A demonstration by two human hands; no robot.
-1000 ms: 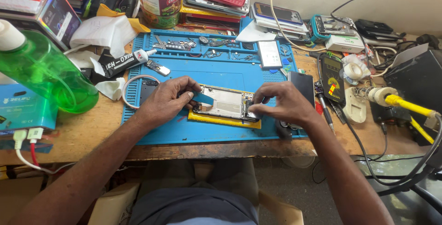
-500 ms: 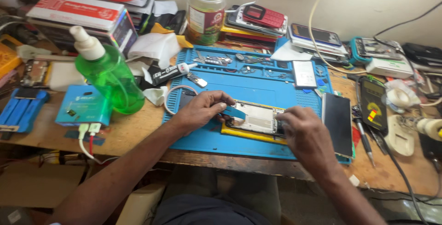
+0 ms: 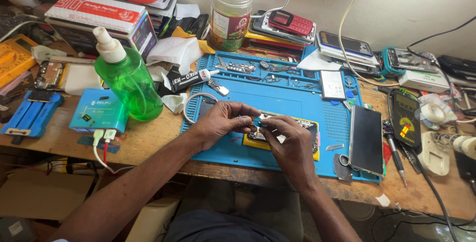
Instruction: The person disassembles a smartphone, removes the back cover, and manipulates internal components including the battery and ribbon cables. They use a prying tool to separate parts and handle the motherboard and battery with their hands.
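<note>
- Far left of the frame: a blue holder (image 3: 29, 115) and a small blue box (image 3: 97, 113) with plugged cables lie at the bench edge, apart from the work.
- Left of centre: a green spray bottle (image 3: 128, 79) stands upright beside the blue mat (image 3: 277, 93), likely kept within reach; a black glue tube (image 3: 191, 77) lies just behind it.
- Centre: the left hand (image 3: 220, 120) is closed in a pinch, thumb and fingertips meeting over the opened phone (image 3: 282, 135). What it pinches is too small to tell.
- Centre, just right: the right hand (image 3: 285, 140) is pinched shut against the left, its fingers on a small blue piece above the phone. The phone lies flat on the mat, so both hands are free for fine work.
- Right: a dark phone (image 3: 366, 140) lies on the mat edge; a meter (image 3: 405, 125) lies beyond.
- Against the earlier frames: the hands have drawn together over the phone, and the view has swung left, so that more of the left bench shows.
</note>
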